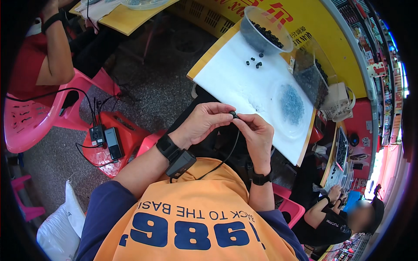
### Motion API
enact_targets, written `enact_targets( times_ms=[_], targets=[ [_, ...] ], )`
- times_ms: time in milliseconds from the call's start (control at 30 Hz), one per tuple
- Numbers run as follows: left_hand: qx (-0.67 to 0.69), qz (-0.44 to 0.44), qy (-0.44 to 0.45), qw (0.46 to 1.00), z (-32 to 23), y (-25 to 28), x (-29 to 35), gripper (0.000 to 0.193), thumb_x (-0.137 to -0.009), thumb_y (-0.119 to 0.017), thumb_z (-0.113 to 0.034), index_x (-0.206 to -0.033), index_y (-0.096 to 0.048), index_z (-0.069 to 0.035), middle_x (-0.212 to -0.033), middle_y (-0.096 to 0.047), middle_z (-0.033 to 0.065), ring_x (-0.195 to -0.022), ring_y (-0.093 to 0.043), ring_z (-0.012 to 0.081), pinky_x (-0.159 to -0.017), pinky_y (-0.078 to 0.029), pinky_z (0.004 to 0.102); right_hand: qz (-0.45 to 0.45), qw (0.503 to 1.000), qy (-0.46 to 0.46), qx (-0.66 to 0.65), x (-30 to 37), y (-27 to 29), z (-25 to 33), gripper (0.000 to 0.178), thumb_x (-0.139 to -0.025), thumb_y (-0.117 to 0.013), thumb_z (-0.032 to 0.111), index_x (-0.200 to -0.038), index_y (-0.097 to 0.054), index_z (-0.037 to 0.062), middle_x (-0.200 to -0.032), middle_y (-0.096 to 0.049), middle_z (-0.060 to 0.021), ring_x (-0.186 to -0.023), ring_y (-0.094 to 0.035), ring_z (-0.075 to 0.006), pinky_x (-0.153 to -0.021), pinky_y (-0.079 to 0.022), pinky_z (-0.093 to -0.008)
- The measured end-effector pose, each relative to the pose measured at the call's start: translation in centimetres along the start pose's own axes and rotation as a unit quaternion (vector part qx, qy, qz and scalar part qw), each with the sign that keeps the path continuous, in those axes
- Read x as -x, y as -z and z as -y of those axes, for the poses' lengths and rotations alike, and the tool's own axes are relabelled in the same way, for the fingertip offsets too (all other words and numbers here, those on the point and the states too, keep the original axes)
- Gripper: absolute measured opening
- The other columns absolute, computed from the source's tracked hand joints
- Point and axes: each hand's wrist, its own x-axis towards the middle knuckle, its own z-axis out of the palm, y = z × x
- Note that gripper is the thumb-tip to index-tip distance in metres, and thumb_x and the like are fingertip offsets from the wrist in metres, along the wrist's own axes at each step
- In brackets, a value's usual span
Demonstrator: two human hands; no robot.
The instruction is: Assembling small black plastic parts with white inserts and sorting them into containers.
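My left hand (202,122) and my right hand (257,134) meet in front of my chest, by the near edge of the white tabletop (226,76). Thumbs and fingertips of both pinch one small black piece (234,115), partly covered, its exact kind too small to make out. Beyond them, several loose black pieces (258,65) lie on the tabletop. At its far end stands a clear plastic bowl (249,37) with many black pieces inside. Toward the right, small clear bluish bits (291,104) are heaped in a round, shallow patch.
A clear bin (305,71) of dark and grey contents borders the table's far right, near a white basket (337,102). Left of me, a red stool (124,130) carries black devices and cables. One person sits in a pink chair (39,115); another person (322,222) works lower right.
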Motion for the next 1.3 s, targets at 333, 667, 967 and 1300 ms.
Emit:
enact_targets(
  times_ms=[333,667,967,1300],
  targets=[
    [-0.022,0.043,0.022,0.999,-0.2,-0.1,0.0,0.025,-0.094,-0.064,-0.002,-0.119,-0.065,0.002,-0.110,-0.069,0.0122,-0.100,-0.069,0.0176,-0.092,-0.057,0.0311,0.081,0.986,-0.037,-0.138,-0.4,0.8,-0.3,0.016,-0.087,-0.072,-0.005,-0.100,-0.063,-0.0038,-0.087,-0.069,-0.0051,-0.075,-0.067,-0.0113,-0.068,-0.056,-0.0239],
    [0.038,0.096,0.078,0.992,0.0,0.1,0.0,0.033,-0.091,-0.067,-0.002,-0.121,-0.052,-0.002,-0.111,-0.066,0.0099,-0.099,-0.067,0.0152,-0.088,-0.057,0.0290,0.197,0.966,-0.037,-0.164,-0.6,2.1,-1.6,0.042,-0.079,-0.077,-0.004,-0.120,-0.068,-0.0008,-0.111,-0.061,-0.0017,-0.101,-0.056,-0.0094,-0.084,-0.052,-0.0221],
    [0.060,0.110,0.110,0.986,0.6,0.4,0.1,0.031,-0.090,-0.069,-0.002,-0.115,-0.050,-0.005,-0.103,-0.066,0.0083,-0.093,-0.068,0.0147,-0.086,-0.057,0.0295,0.209,0.964,-0.019,-0.165,-0.3,2.1,-2.4,0.036,-0.077,-0.078,-0.003,-0.113,-0.072,-0.0004,-0.109,-0.067,-0.0085,-0.104,-0.061,-0.0166,-0.094,-0.048,-0.0287],
    [0.009,0.106,0.094,0.990,0.4,0.3,0.2,0.036,-0.088,-0.070,0.001,-0.116,-0.049,-0.005,-0.102,-0.068,0.0074,-0.092,-0.068,0.0140,-0.085,-0.057,0.0298,0.166,0.971,0.024,-0.172,0.7,1.6,-3.4,0.033,-0.078,-0.076,-0.006,-0.111,-0.071,-0.0016,-0.109,-0.067,-0.0085,-0.103,-0.062,-0.0163,-0.091,-0.049,-0.0269]
  ],
)
